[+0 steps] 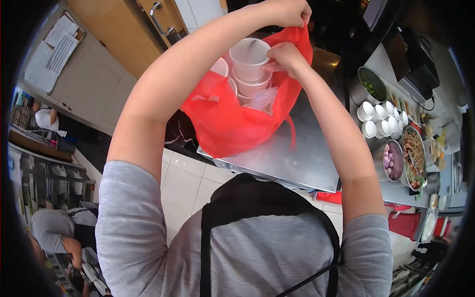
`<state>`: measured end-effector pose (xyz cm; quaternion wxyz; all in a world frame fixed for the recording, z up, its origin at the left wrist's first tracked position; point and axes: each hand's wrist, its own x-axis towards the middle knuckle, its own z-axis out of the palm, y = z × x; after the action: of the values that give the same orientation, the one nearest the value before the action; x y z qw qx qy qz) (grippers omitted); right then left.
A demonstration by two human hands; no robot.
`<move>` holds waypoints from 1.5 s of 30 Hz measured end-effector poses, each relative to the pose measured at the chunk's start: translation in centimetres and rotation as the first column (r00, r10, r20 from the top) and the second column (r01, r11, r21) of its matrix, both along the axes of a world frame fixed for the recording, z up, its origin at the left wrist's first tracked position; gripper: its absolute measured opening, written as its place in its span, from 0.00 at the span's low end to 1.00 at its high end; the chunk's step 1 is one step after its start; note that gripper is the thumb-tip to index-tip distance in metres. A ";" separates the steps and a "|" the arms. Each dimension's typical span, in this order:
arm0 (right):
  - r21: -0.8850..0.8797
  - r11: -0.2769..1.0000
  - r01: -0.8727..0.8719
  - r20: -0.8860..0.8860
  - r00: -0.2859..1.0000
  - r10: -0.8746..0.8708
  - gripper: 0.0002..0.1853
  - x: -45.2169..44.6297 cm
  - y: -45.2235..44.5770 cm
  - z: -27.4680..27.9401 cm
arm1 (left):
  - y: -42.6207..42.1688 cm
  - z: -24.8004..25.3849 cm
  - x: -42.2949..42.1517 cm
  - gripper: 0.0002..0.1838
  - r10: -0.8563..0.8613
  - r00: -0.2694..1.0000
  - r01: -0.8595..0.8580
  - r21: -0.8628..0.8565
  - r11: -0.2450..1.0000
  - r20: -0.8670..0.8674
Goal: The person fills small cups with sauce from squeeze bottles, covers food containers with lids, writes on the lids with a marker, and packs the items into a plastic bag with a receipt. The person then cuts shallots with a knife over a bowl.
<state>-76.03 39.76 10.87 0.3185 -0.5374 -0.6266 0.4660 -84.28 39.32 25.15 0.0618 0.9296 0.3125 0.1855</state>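
A red bag point(235, 129) sits on the steel counter point(307, 158), its mouth open toward me. Inside it stand several white plastic tubs, one stacked high point(249, 59) in the middle, with a clear plastic wrapping point(263, 99) beside them. High at the top, my left hand point(293, 12) pinches the far edge of the bag and pulls it upward. My right hand point(287, 58) is at the right side of the top tub, its fingertips on or close to the rim, partly in front of the bag.
To the right, stacks of white cups point(366, 111), a pot with green items point(371, 84), a bowl of purple items point(393, 161) and a large bowl of mixed food point(413, 153) stand on another counter. A co-worker point(54, 230) bends over at lower left.
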 end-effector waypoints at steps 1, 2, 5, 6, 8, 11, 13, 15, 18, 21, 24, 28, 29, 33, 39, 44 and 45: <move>0.017 1.000 -0.005 -0.067 0.998 0.006 0.10 0.0 -0.2 0.0 | -0.9 -0.3 -0.4 0.06 0.007 1.000 -0.007 -0.007 1.000 0.001; 0.033 0.999 -0.006 -0.135 0.991 0.011 0.10 0.1 -0.4 -0.2 | -2.3 -0.4 -1.1 0.09 0.028 0.999 -0.032 0.168 0.985 0.022; 0.248 0.962 -0.113 0.055 0.993 0.102 0.12 2.1 -1.4 -0.4 | -8.0 -0.3 -2.7 0.14 0.159 0.976 -0.193 0.248 0.950 0.148; 0.266 0.956 -0.123 0.108 0.989 0.097 0.13 2.5 -2.5 0.4 | -10.1 -1.1 -3.4 0.10 0.103 0.972 -0.171 0.334 0.927 0.212; 0.302 0.942 -0.144 0.212 0.974 0.081 0.14 3.2 -4.9 2.2 | -13.4 -3.5 -5.2 0.09 0.081 0.955 -0.194 0.395 0.898 0.284; 0.319 0.945 -0.069 0.289 0.957 -0.027 0.12 4.8 -9.5 2.8 | -17.0 -8.5 -6.2 0.13 0.240 0.915 -0.334 0.278 0.901 0.324; 0.455 0.843 -0.287 0.332 0.933 0.139 0.10 5.7 -11.3 0.1 | -18.9 -11.7 -5.8 0.14 0.359 0.871 -0.435 0.188 0.881 0.335; 0.342 0.773 -0.535 0.566 0.774 0.285 0.12 5.5 -13.4 -2.8 | -20.4 -14.7 -5.5 0.14 0.614 0.779 -0.624 0.242 0.743 0.126; 0.024 0.747 -0.664 0.779 0.481 0.402 0.12 5.6 -16.0 -3.9 | -22.2 -18.8 -6.7 0.10 0.686 0.701 -0.642 0.246 0.726 -0.195; 0.020 0.801 -0.598 0.720 0.564 0.403 0.11 5.4 -15.9 -5.3 | -24.5 -20.4 -7.2 0.07 0.626 0.751 -0.611 0.138 0.780 -0.211; 0.081 0.860 -0.504 0.645 0.684 0.340 0.12 4.8 -15.6 -5.0 | -25.6 -20.9 -6.6 0.05 0.596 0.802 -0.566 0.255 0.784 -0.052; 0.188 0.900 -0.394 0.548 0.802 0.237 0.12 3.2 -15.8 -4.9 | -25.8 -21.8 -5.0 0.05 0.558 0.830 -0.552 0.190 0.812 0.025; 0.283 0.882 -0.377 0.513 0.836 0.193 0.12 2.5 -16.3 -4.8 | -25.9 -22.3 -4.3 0.05 0.555 0.831 -0.556 0.055 0.829 0.038; 0.469 0.843 -0.264 0.378 0.922 0.079 0.09 1.4 -15.9 -6.2 | -24.9 -24.7 -3.9 0.07 0.681 0.668 -0.553 -0.411 0.724 0.301; 0.391 0.811 -0.435 0.401 0.874 0.275 0.06 2.8 -17.7 -7.5 | -23.2 -24.2 -3.8 0.13 0.879 0.198 -0.317 -0.820 0.477 0.434; 0.428 0.815 -0.391 0.419 0.885 0.204 0.08 6.2 -17.6 -8.3 | -23.6 -23.6 -5.0 0.09 0.823 -0.206 0.265 -0.780 0.568 0.529; 0.460 0.820 -0.341 0.384 0.909 0.163 0.09 7.0 -17.4 -8.6 | -24.5 -23.1 -5.1 0.10 0.825 -0.242 0.341 -0.752 0.565 0.510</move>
<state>-69.06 22.34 2.25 0.2770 -0.4124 -0.8387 0.2231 -89.41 14.86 2.07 0.5787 0.2001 0.4116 0.6750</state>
